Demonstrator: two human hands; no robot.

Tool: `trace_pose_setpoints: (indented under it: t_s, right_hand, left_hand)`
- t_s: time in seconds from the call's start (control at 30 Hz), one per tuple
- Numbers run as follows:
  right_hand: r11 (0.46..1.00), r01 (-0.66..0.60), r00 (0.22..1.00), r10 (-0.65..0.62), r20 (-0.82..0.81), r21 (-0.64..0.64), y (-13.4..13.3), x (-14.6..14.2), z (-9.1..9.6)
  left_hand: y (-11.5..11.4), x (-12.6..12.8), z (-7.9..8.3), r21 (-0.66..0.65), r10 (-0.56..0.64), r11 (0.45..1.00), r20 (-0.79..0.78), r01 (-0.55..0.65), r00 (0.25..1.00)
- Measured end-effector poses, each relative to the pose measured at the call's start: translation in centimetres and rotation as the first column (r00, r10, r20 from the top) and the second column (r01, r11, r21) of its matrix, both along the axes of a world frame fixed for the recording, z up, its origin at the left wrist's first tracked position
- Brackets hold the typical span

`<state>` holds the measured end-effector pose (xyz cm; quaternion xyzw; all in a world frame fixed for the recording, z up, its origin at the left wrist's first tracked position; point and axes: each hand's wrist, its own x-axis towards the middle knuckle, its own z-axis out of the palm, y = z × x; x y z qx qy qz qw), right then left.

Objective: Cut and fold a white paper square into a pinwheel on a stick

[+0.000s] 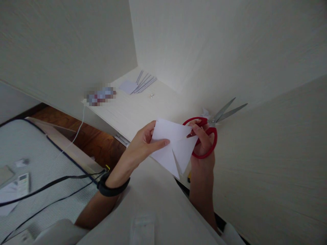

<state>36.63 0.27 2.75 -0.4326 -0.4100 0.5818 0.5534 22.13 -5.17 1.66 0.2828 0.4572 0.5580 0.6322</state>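
A white sheet of paper (pixel 166 131) with a slit running up from its lower edge is held between both hands. My left hand (pixel 143 144) pinches its left side, thumb lying across the front. On the right, my right hand (pixel 203 141) grips the paper's upper right corner with thumb and finger. Hanging on that same hand are red-handled scissors (pixel 213 123), their handles looped around the fingers. The blades stand apart and point up and to the right, away from the paper.
On the white tabletop (pixel 163 102) lie several thin strips (pixel 144 84), a pale paper piece (pixel 127 86) and small scraps (pixel 151 96). A blurred-out object (pixel 100 96) sits at its left edge. Walls rise behind and right. Lower left, a bed (pixel 58 183) holds a remote control (pixel 23 183) and cables (pixel 63 177).
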Motion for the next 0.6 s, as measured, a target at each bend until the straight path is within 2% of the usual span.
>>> trace_pose_setpoints:
  t_s: [0.13, 0.27, 0.4, 0.5, 0.6]
  right_hand:
    - [1.000, 0.011, 0.996, -0.011, -0.092, -0.008, 0.4, -0.1, -0.5]
    - [0.999, 0.050, 0.989, -0.053, -0.135, -0.020, 0.6, -0.1, -0.7]
    - [0.996, 0.077, 0.990, -0.071, -0.120, 0.043, 1.1, 0.2, -1.4]
    - [0.987, 0.140, 0.989, -0.136, -0.052, 0.074, 1.9, 0.6, -2.9]
    - [0.983, 0.174, 0.983, -0.177, 0.047, 0.060, 2.9, 1.0, -5.4]
  left_hand:
    - [0.0, -0.1, 0.0, 0.016, 0.045, 0.999, -0.128, -0.044, 0.991]
    - [-0.1, -0.4, 0.1, 0.015, 0.003, 1.000, -0.268, 0.001, 0.963]
    - [-0.1, -0.5, 0.0, 0.012, -0.006, 1.000, -0.337, 0.011, 0.941]
    - [-0.1, -0.5, -0.3, 0.022, 0.012, 1.000, -0.346, -0.005, 0.938]
    - [-0.1, -0.5, -0.4, 0.028, 0.018, 1.000, -0.346, -0.009, 0.938]
